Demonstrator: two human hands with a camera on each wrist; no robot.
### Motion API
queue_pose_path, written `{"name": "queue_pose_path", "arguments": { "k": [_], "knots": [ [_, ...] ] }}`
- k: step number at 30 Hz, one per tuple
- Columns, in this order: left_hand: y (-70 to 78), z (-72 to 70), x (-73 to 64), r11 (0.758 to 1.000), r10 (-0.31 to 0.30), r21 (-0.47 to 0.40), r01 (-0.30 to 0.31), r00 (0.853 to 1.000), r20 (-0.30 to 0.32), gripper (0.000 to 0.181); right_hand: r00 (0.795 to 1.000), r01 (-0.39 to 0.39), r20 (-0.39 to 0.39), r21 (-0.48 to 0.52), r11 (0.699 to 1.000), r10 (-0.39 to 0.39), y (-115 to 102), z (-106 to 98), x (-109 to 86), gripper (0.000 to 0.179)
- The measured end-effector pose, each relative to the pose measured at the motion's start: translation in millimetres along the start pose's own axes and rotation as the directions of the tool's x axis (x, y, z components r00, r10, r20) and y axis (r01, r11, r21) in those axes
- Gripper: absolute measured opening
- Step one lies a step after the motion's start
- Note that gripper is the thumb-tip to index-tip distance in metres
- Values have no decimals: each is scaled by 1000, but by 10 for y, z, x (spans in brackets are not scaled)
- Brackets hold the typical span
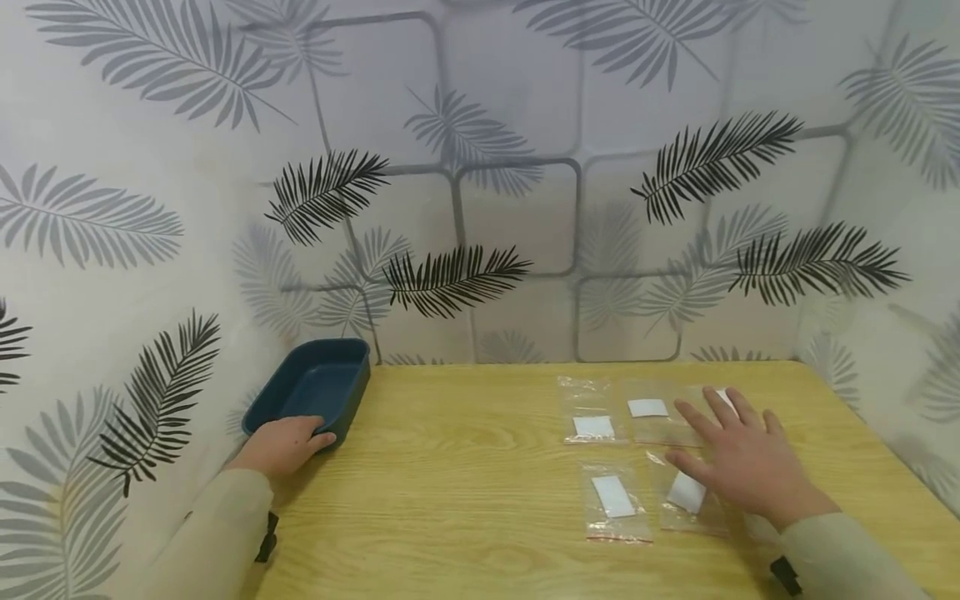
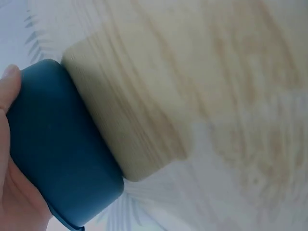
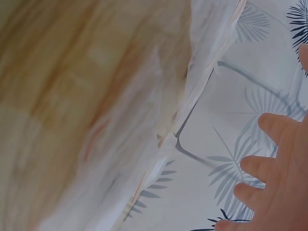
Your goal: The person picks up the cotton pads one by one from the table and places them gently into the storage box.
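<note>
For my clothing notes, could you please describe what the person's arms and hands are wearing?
Both hands, left hand and right hand, are bare: no gloves or rings visible. Each arm wears a long beige sleeve, with a small black strap or device at each wrist.

No readable text: the white labels (image 1: 594,427) in the clear bags (image 1: 617,501) look blank
</note>
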State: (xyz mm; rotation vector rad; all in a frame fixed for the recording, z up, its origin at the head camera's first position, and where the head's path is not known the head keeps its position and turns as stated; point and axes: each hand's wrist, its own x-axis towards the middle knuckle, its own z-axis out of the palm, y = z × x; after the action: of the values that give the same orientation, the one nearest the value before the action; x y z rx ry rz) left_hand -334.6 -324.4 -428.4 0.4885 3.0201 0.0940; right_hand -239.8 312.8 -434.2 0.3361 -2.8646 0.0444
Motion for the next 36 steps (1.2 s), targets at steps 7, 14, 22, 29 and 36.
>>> {"name": "queue_pose_path", "arguments": {
  "k": [7,14,22,29,36],
  "knots": [
    [221,71,113,996,89,-20,-89,995,38,64,1000,4,-5,-2,1000,-4,9,21,-4,84],
    [621,97,182,986,147,-86,-141,987,71,59,1000,16,-15,-5,1000,-16,1,28,-3,84],
    [1008,134,256,976,207,-80,-201,976,73,54,999,23,-28,3,1000,-23,-36,6,31,83],
    [1354,173,254,966,260,-41,-257,962,89,54,999,27,-26,2,1000,-27,-108,-26,70,81],
    [1815,199,261,936,348,7,-351,930,115,55,999,42,-29,10,999,-42,-160,-2,78,82]
  ]
}}
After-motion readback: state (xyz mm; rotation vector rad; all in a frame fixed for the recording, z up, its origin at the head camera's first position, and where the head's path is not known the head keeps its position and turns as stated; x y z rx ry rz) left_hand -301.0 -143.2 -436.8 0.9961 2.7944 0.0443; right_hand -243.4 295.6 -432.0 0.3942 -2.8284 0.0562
